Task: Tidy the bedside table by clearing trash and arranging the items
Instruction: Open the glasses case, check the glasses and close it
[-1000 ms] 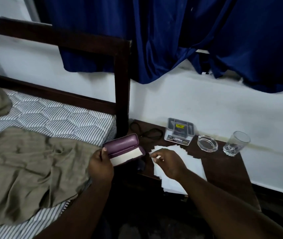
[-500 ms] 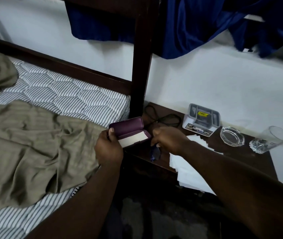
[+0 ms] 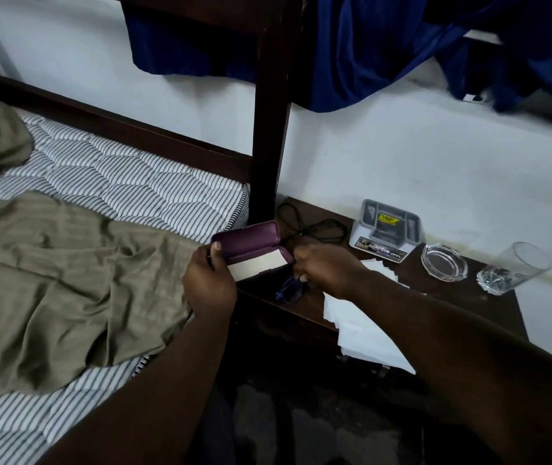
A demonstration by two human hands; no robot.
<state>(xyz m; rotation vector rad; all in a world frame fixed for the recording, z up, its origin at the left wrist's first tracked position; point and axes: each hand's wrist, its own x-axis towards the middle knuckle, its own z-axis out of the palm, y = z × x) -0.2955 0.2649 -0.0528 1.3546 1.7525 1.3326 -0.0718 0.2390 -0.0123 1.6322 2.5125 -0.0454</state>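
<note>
My left hand [image 3: 209, 283] grips an open purple glasses case [image 3: 251, 245] with a pale lining, held over the left edge of the dark wooden bedside table [image 3: 489, 297]. My right hand [image 3: 325, 268] sits just right of the case, its curled fingers on blue glasses [image 3: 287, 292] that hang below it at the table's front. A spread of white paper sheets [image 3: 362, 327] lies under my right forearm. Whether the glasses are off the table I cannot tell.
On the table stand a black cord [image 3: 315, 226], a grey organiser box [image 3: 387, 233], a glass ashtray [image 3: 444, 261] and a tilted drinking glass [image 3: 516, 268]. A dark bedpost [image 3: 269, 129] rises at the table's left. The striped mattress [image 3: 127, 182] and olive sheet [image 3: 66, 280] lie left.
My right hand left the paper sheets, moved left to the glasses beside the case and took hold of them. The view tilted down and closer.
</note>
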